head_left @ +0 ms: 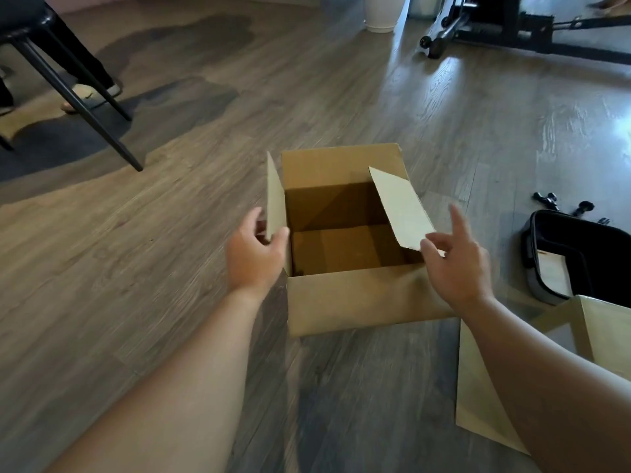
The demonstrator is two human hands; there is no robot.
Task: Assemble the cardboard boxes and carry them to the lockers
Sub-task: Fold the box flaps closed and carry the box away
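The wooden floor [170,233] carries everything here, its grey-brown planks running across the whole view and shining under light toward the far right corner. A black wheeled frame [512,25] stands at the far right edge, with a white cylindrical base [381,11] just to its left. A black chair [51,46] stands at the far left corner, its thin legs angled down to the floor, and another person's foot [92,93] in a light shoe shows behind them.

The open cardboard box [358,295] sits upright on the floor near the middle, its top flaps raised. The left side flap [275,196] stands almost upright; the right side flap [403,208] tilts inward over the opening. A second piece of cardboard [478,387] lies at the near right edge, partly hidden by the right forearm. Beyond it a black bag [580,254] lies open, with small black parts [546,199] on the floor just behind.

The left hand [254,257] grips the near edge of the left flap, thumb inside and fingers [254,216] curled round the outside. The right hand [456,264] is at the near corner of the right flap, its thumb touching that corner, and its fingers [459,220] are spread and fairly straight, the index raised and clear of the flap.
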